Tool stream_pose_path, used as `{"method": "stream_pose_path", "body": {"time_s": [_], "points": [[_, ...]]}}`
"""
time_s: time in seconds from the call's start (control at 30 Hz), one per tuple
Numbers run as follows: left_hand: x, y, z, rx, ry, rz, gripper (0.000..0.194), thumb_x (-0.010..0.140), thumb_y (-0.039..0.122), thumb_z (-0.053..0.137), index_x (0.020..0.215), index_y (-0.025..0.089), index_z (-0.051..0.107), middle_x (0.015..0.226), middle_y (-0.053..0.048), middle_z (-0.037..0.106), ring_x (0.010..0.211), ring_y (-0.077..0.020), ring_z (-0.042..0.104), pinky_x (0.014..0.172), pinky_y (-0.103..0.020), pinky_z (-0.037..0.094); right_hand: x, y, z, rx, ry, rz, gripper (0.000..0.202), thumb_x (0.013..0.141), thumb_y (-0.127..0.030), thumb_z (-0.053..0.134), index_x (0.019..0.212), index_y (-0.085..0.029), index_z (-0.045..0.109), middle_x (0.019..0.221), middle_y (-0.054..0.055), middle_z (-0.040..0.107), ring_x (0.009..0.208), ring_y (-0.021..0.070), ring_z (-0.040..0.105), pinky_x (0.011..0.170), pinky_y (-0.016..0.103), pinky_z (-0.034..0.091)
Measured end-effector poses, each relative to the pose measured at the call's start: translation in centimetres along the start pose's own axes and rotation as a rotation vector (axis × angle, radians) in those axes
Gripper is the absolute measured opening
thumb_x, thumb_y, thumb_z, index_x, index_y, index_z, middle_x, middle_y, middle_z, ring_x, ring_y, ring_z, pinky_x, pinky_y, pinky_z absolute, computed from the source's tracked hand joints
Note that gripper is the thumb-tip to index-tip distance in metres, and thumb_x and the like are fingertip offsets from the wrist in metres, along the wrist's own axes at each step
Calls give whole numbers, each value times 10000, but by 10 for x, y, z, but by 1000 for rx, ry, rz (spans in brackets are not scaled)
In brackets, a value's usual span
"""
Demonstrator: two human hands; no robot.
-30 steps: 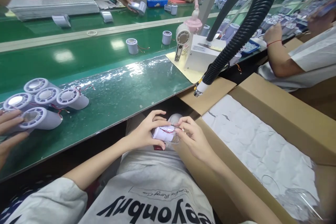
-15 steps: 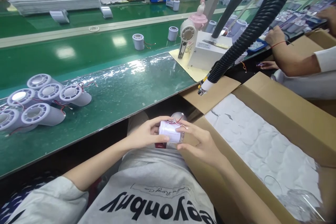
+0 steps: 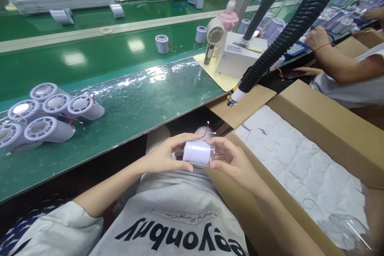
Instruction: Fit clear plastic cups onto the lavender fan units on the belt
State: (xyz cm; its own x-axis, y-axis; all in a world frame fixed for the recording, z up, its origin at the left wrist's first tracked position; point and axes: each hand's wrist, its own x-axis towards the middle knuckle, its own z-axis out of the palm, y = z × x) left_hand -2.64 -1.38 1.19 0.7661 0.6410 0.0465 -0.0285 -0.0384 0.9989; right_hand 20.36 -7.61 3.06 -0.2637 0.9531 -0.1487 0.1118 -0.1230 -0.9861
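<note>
Above my lap, a pale lilac cylindrical motor housing [image 3: 197, 153] lies sideways between both hands. Red and white wires with small white plugs stick up from it. My left hand [image 3: 168, 154] wraps the ribbed end, thumb along the near side. Around the other end, which has a clear, shiny edge, curl the fingers of my right hand [image 3: 229, 159]. Part of a rounded grey object shows just behind the housing. To the left on the bench, several similar housings [image 3: 49, 130] with wires lie in a cluster.
An open carton [image 3: 324, 128] with white padded lining stands at my right. A black ribbed hose [image 3: 279, 44] with a metal tip hangs above its flap. Two housings [image 3: 162, 44] stand on the green conveyor [image 3: 99, 54] near a handheld fan [image 3: 215, 34]. Co-workers sit opposite and at right.
The housing has turned and shifted slightly right; its wires now point upward. My right fingers have moved off its top to its right end. Small housings on the conveyor moved a little.
</note>
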Motion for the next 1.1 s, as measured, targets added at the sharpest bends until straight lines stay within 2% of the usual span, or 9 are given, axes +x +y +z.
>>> {"method": "stream_pose_path", "body": {"time_s": [0.2, 0.4, 0.6, 0.77, 0.9, 0.97, 1.1], "points": [[-1, 1, 0, 49, 8, 35, 774, 691, 210, 808, 1385, 306, 479, 1459, -116, 475, 1316, -290, 493, 1045, -441, 466, 3, 4, 3, 126, 1, 53, 379, 813, -393, 731, 1113, -236, 562, 1097, 58, 632, 996, 224, 636, 781, 323, 553], [1, 1, -1, 107, 12, 93, 797, 667, 203, 824, 1385, 295, 491, 1474, -115, 466, 1383, -284, 414, 1120, -463, 391, 5, 6, 4, 193, 6, 109, 422, 837, -519, 669, 1110, -226, 536, 914, 37, 651, 804, 189, 657, 673, 310, 569], [1, 1, -1, 164, 25, 112, 783, 657, 215, 831, 1370, 270, 513, 1451, -137, 490, 1356, -297, 450, 1131, -512, 359, 6, 12, 7, 261, 11, 181, 431, 856, -596, 605, 1032, -207, 540, 848, 16, 643, 636, 150, 672, 602, 294, 590], [1, 4, 0, 126, 7, 117, 765, 665, 201, 825, 1364, 269, 520, 1448, -141, 493, 1358, -297, 448, 1121, -498, 378, 9, 14, 11, 329, 1, 262, 511, 822, -685, 573, 923, -189, 506, 644, 10, 656, 539, 153, 658, 475, 222, 535], [2, 3, 0, 103, -5, 134, 765, 670, 178, 821, 1363, 291, 516, 1456, -124, 487, 1364, -281, 442, 1118, -472, 390, 12, 15, 16, 371, 16, 316, 581, 795, -746, 538, 896, -174, 521, 591, 7, 644, 408, 114, 580, 376, 181, 463], [2, 1, 0, 89, -8, 136, 768, 670, 178, 821, 1363, 304, 514, 1462, -115, 481, 1369, -280, 435, 1110, -465, 402, 12, 14, 18, 399, 1, 354, 596, 814, -749, 502, 899, -160, 548, 570, 22, 647, 378, 106, 556, 356, 169, 446], [2, -2, 0, 76, 3, 129, 768, 661, 194, 828, 1354, 311, 521, 1466, -114, 475, 1376, -289, 422, 1100, -467, 410, 14, 9, 19, 483, -56, 491, 632, 934, -680, 329, 917, -121, 621, 557, 67, 660, 348, 96, 526, 328, 151, 426]]}}
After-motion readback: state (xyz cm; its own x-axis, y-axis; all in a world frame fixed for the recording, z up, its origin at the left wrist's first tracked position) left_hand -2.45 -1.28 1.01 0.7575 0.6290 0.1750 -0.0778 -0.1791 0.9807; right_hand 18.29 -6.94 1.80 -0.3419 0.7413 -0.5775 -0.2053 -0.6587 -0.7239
